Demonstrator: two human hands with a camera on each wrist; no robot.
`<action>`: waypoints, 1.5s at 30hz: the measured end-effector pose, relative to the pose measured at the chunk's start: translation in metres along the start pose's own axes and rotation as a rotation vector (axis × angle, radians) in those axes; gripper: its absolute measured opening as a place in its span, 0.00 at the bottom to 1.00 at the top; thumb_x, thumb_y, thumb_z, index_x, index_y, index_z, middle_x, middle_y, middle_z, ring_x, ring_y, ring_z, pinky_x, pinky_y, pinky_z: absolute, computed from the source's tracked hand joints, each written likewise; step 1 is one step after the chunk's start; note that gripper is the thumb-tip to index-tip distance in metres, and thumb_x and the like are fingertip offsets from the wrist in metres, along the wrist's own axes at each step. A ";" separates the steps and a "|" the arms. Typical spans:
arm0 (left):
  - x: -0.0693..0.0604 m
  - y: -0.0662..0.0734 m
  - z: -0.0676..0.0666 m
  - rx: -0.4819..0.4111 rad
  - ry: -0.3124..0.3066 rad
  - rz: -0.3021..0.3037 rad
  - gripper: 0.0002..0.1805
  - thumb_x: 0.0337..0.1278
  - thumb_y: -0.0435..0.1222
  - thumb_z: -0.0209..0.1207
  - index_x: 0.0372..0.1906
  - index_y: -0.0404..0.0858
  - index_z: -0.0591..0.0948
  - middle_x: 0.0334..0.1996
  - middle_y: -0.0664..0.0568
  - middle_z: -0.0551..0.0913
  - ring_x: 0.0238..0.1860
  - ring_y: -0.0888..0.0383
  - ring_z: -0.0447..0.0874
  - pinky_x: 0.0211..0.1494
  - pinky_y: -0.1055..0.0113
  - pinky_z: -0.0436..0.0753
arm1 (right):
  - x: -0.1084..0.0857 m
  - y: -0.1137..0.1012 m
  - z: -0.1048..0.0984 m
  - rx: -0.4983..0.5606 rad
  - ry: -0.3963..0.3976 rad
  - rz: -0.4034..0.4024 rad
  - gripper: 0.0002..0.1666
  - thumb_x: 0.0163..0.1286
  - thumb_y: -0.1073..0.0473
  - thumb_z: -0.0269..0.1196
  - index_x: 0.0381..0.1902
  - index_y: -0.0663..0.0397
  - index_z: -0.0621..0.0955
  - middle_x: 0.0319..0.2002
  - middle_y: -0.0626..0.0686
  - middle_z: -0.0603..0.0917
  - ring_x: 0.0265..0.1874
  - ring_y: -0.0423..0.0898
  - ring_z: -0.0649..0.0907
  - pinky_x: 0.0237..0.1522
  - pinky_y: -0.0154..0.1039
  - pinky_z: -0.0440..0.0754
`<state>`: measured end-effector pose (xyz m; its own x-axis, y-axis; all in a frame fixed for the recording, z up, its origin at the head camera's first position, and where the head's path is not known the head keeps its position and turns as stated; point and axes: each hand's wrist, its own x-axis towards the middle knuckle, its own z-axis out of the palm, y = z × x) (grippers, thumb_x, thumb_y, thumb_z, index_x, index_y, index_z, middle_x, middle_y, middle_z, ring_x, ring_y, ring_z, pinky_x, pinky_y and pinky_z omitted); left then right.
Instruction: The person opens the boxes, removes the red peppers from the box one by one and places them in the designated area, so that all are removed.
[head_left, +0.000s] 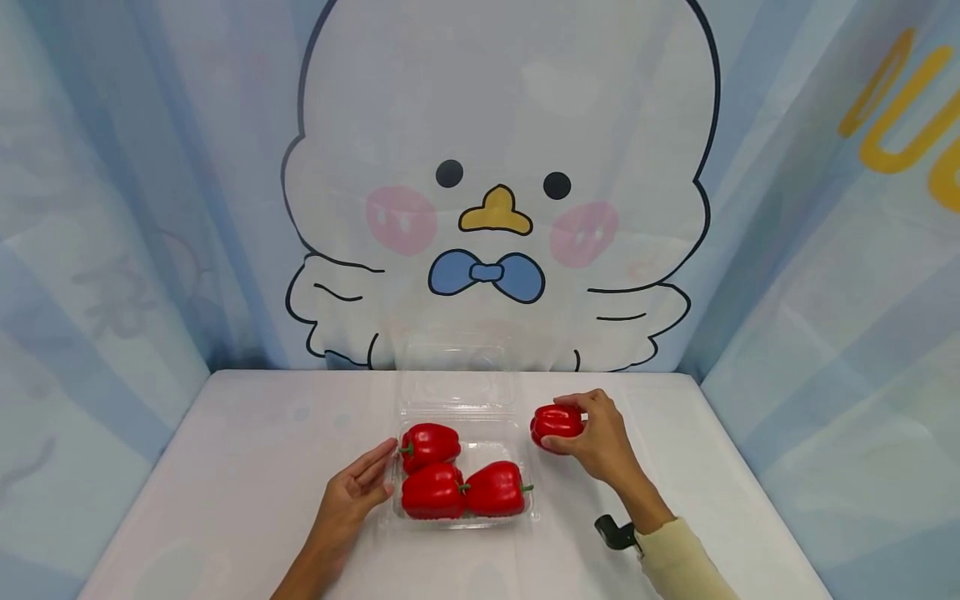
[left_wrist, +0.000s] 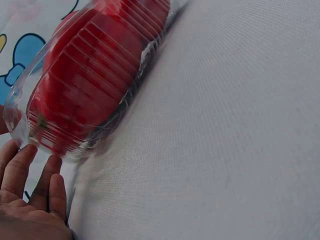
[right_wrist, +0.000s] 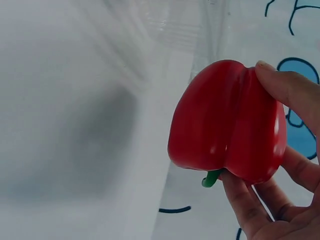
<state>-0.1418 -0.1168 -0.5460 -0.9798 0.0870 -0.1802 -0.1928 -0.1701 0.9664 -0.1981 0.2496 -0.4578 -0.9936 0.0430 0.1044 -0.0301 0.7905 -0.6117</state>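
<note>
A clear plastic clamshell box (head_left: 480,525) sits on the table, its lid (head_left: 457,387) raised at the back. Inside lie a red bell pepper (head_left: 431,444) at the back left, another bell pepper (head_left: 433,492) at the front left and a third bell pepper (head_left: 497,490) at the front right. My left hand (head_left: 354,492) touches the box's left side with nearly straight fingers, seen also in the left wrist view. To the right of the box, my right hand (head_left: 600,437) grips a further red bell pepper (right_wrist: 225,122) between thumb and fingers, its green stem showing underneath.
The white-covered table (head_left: 247,467) ends at a curtain (head_left: 502,108) printed with a cartoon bird, and more curtain hangs on both sides. A black strap piece (head_left: 615,532) sticks out by the right sleeve (head_left: 682,558).
</note>
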 end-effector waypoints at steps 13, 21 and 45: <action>-0.001 0.001 0.001 -0.014 0.008 -0.006 0.36 0.67 0.27 0.66 0.78 0.41 0.72 0.79 0.50 0.73 0.82 0.50 0.65 0.71 0.71 0.78 | 0.007 0.024 0.023 -0.012 -0.017 0.009 0.36 0.55 0.59 0.83 0.62 0.53 0.85 0.56 0.60 0.79 0.62 0.61 0.78 0.59 0.59 0.90; 0.000 0.000 0.001 -0.011 0.013 -0.008 0.36 0.66 0.29 0.68 0.78 0.41 0.73 0.78 0.50 0.73 0.82 0.51 0.66 0.70 0.73 0.79 | 0.008 0.028 0.026 -0.005 -0.027 0.021 0.36 0.55 0.59 0.83 0.62 0.53 0.85 0.56 0.60 0.79 0.62 0.61 0.78 0.59 0.59 0.90; -0.002 0.002 0.001 -0.014 -0.001 0.000 0.36 0.68 0.27 0.66 0.79 0.40 0.72 0.79 0.50 0.72 0.82 0.53 0.65 0.73 0.71 0.75 | 0.001 0.027 0.030 -0.083 -0.030 -0.025 0.40 0.50 0.59 0.85 0.63 0.53 0.84 0.60 0.60 0.77 0.64 0.60 0.74 0.57 0.59 0.91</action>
<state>-0.1401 -0.1160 -0.5431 -0.9798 0.0881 -0.1795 -0.1931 -0.1837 0.9638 -0.2028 0.2526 -0.4975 -0.9955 0.0052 0.0950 -0.0473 0.8389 -0.5422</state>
